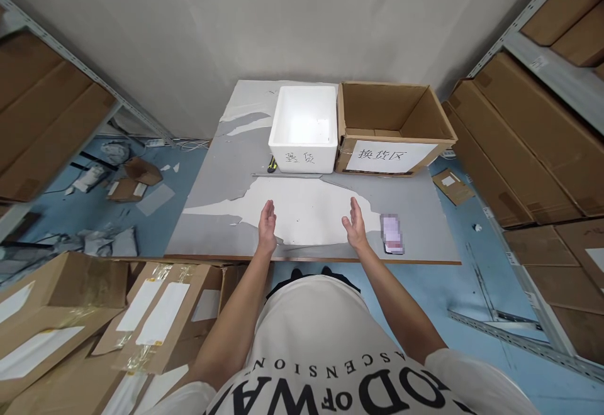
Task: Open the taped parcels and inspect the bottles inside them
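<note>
My left hand (267,225) is held above the front of the table (212,182), palm turned inward, fingers stretched out, with nothing in it. Facing it from the right, my right hand (355,223) has its fingers extended and thumb apart, also holding nothing. Between the two hands lies a bare white patch where the grey table covering is torn. A phone (392,234) with its screen lit lies to the right of my right hand. Farther back stand a white foam box (303,158) and an open cardboard box (352,151), each marked with handwritten characters.
A yellow and black box cutter (272,164) lies at the foam box's left front corner. Taped cartons (165,314) are piled against the table's front left. Shelves of cardboard boxes (523,144) flank both sides. A flat carton (453,187) lies on the blue floor.
</note>
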Demonstrator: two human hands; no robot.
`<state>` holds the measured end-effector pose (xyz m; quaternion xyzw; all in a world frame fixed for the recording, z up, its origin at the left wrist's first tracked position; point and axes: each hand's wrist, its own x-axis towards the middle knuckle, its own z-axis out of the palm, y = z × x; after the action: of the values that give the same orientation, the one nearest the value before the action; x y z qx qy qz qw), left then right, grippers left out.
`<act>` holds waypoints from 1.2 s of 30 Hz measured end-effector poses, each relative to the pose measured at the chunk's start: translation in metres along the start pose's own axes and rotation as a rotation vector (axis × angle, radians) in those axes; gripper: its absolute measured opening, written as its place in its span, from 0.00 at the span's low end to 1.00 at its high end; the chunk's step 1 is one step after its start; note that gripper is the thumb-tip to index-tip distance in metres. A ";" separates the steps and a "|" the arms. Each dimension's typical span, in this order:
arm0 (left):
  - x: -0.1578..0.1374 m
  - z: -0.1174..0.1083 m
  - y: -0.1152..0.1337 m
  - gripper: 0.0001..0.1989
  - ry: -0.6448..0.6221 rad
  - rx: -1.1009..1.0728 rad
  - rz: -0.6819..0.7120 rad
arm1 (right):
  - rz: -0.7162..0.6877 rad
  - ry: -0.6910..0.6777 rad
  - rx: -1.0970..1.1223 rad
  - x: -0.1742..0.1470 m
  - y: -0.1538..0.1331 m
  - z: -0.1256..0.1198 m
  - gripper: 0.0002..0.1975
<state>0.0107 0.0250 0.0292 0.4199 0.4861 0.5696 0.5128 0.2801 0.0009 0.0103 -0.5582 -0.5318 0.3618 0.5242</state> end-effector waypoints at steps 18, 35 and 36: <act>-0.007 0.001 0.008 0.44 0.075 -0.011 0.014 | -0.001 -0.065 -0.020 0.011 -0.003 -0.002 0.41; -0.145 -0.109 0.044 0.44 0.692 0.021 0.210 | -0.213 -0.594 0.079 0.025 -0.031 0.133 0.39; -0.158 -0.120 0.046 0.44 0.732 0.029 0.228 | -0.235 -0.631 0.098 0.020 -0.036 0.149 0.39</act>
<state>-0.0958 -0.1465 0.0571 0.2472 0.5951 0.7284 0.2329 0.1321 0.0459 0.0201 -0.3277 -0.7105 0.4788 0.3981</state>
